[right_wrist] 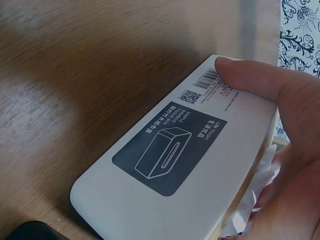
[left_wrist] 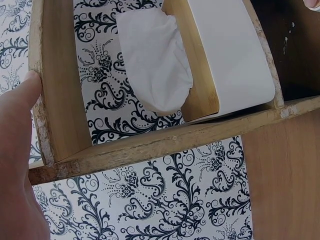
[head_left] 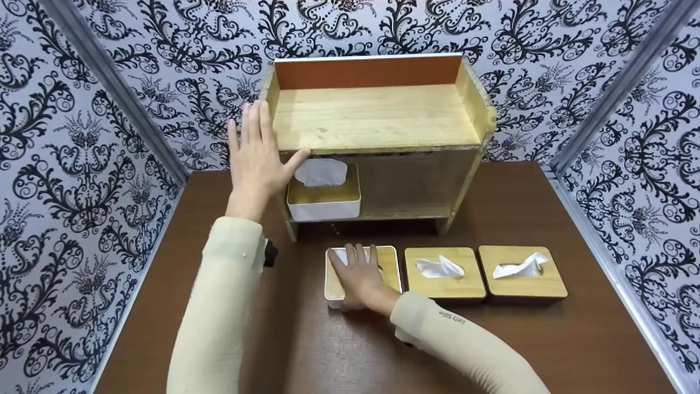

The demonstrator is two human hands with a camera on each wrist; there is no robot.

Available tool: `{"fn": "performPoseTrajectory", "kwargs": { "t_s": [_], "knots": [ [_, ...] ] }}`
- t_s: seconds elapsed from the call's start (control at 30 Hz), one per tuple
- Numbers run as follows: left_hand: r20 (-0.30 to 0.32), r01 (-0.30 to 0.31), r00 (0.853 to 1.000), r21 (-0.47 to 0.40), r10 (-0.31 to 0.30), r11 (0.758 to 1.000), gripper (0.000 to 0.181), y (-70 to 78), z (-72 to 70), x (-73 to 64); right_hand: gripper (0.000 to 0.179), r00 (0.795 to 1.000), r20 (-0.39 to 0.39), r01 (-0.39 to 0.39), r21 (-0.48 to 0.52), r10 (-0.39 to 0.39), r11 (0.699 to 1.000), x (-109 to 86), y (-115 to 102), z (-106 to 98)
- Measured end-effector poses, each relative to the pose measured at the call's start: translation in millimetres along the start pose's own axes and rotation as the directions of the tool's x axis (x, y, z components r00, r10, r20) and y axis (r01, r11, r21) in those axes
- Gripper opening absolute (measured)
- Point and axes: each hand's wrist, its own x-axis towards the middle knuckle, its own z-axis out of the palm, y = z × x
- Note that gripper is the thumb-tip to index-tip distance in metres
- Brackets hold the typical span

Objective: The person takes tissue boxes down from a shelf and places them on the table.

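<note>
My right hand (head_left: 358, 279) lies over a white tissue box (head_left: 391, 268) with a bamboo lid, the leftmost of three on the table. In the right wrist view its thumb (right_wrist: 250, 77) presses the labelled white side (right_wrist: 145, 195), while the fingers reach across the lid by the tissue. My left hand (head_left: 254, 164) is at the left side of a small wooden shelf (head_left: 372, 117), fingers straight and thumb touching the front edge of its upper board. Another white tissue box (head_left: 325, 210), tissue sticking out, stands inside the lower compartment at the left.
Two more bamboo-topped tissue boxes, a middle one (head_left: 456, 287) and a right one (head_left: 552, 287), stand in a row beside the held box. The shelf stands at the back of the brown table (head_left: 328, 350). Patterned walls (head_left: 71, 137) enclose the table at the back and sides.
</note>
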Motion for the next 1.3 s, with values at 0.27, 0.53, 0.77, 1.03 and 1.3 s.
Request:
{"fn": "performPoseTrajectory", "kwargs": {
  "t_s": [0.27,0.53,0.77,1.03,1.3],
  "knots": [
    [0.002,-0.001,1.0,0.0,0.001,1.0,0.112,0.7,0.0,-1.2,0.125,1.0,0.021,0.004,0.0,-0.004,1.0,-1.3,0.9,3.5],
    [0.001,-0.006,1.0,0.002,0.006,1.0,0.111,1.4,0.9,-1.4,0.123,1.0,0.028,0.003,0.024,-0.003,1.0,-3.8,1.3,0.4],
    [-0.006,-0.005,1.0,-0.002,0.005,1.0,0.111,1.6,-0.3,-0.6,0.124,1.0,0.029,0.011,0.037,-0.012,0.999,-9.5,2.8,-6.5],
    [0.014,-0.008,1.0,0.026,0.008,1.0,0.111,1.1,-1.4,0.0,0.121,0.999,0.023,0.038,0.108,-0.04,0.993,-14.8,2.4,-13.6],
    [0.024,-0.013,1.0,0.029,0.012,0.999,0.111,-0.7,-1.9,-0.5,0.116,0.998,-0.027,0.065,0.156,-0.062,0.986,-21.0,6.0,-20.8]
  ]
}}
